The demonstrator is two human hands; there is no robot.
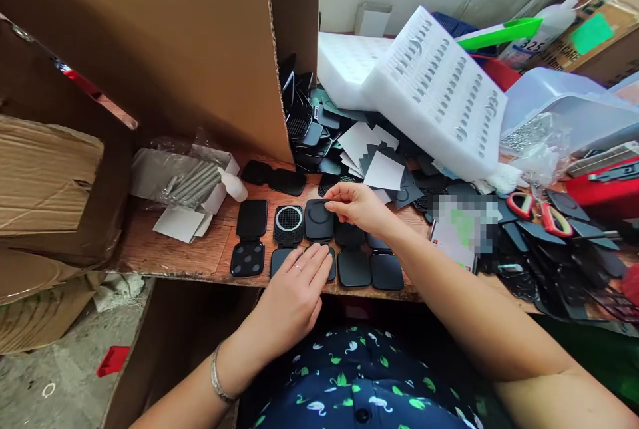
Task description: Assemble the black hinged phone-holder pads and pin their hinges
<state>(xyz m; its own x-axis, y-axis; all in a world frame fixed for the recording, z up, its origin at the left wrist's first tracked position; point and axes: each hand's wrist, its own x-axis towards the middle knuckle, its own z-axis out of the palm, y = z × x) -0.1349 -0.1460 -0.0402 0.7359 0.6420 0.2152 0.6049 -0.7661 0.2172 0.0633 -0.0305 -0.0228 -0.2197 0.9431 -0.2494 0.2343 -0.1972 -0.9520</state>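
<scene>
Item: square black hinged case (314,232), lying open near the front edge of a reddish-brown wood-grain tabletop (210,251), third from left in a row of five; its upper panel bears a dark ring outline.

Left hand (299,279): spread flat, palm down, grasping nothing visible, its fingers over the case's lower panel (a ring on one finger, a silvery bracelet (215,373) at the wrist).

Right hand (357,206): thumb and forefinger drawn together at the upper panel's right edge; whether they grip it or merely touch it, cannot tell.

Adjoining, left: open black case with mesh panel and pale grey ring (288,218); beyond it, open black case with grey-dotted lower panel (247,259).

Adjoining, right: two further open black cases (354,269), partly beneath the right arm.

Behind: loose white and dark grey paper squares (384,170), heaped; white slotted foam block (439,93), tilted.

Far right: red-and-cream-handled scissors (555,219), resting among black flat pieces (574,263).
</scene>
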